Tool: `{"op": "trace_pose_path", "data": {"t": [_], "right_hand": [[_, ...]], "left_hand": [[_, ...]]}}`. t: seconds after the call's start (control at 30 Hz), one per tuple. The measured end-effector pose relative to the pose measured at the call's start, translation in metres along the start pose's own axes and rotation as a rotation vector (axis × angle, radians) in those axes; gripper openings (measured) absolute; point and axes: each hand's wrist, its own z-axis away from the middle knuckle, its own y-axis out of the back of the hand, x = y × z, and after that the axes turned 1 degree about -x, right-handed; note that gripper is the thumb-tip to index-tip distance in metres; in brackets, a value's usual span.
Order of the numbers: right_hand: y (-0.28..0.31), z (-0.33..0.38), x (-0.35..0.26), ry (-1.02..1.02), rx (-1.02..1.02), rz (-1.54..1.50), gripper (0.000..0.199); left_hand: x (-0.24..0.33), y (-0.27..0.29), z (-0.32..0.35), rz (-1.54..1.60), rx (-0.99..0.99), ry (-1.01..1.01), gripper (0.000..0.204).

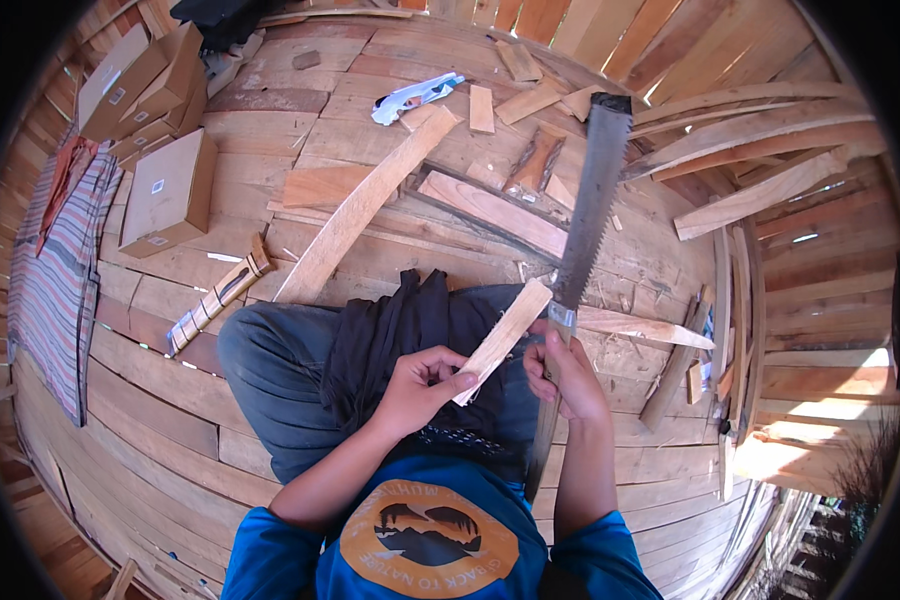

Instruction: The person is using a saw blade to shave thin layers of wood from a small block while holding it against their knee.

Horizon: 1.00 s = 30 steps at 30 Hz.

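Note:
My left hand (425, 388) pinches the lower end of a short, pale strip of wood (510, 335) between thumb and fingers. The strip slants up to the right over my lap, and its upper end comes close to the saw. In my right hand (565, 375) is the handle of a long saw (592, 200), its grey blade pointing up and away with teeth along the right edge. The blade's far tip is dark. Below my right hand, the saw's long handle runs down beside my thigh. A dark cloth (400, 335) lies bunched across my lap.
Wooden planks (370, 205) and offcuts (481, 108) lie on the board floor ahead. Cardboard boxes (170, 195) and a striped cloth (58, 270) are at left, near a sheathed blade (215, 300). Long curved boards (760, 125) lean at right. A crumpled plastic wrapper (417, 98) lies farther off.

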Motion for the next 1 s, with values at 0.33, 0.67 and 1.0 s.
{"op": "trace_pose_path", "data": {"t": [0.33,0.67,1.0], "right_hand": [[-0.013,0.002,0.011,0.111,0.102,0.187,0.019],[-0.028,0.027,0.009,0.123,0.042,0.205,0.020],[-0.028,0.032,0.007,0.133,0.010,0.191,0.021]], "left_hand": [[0.034,0.000,0.030,-0.088,-0.275,-0.027,0.021],[0.050,0.012,0.046,-0.279,-0.411,-0.005,0.011],[0.054,0.003,0.052,-0.339,-0.370,-0.041,0.010]]}}
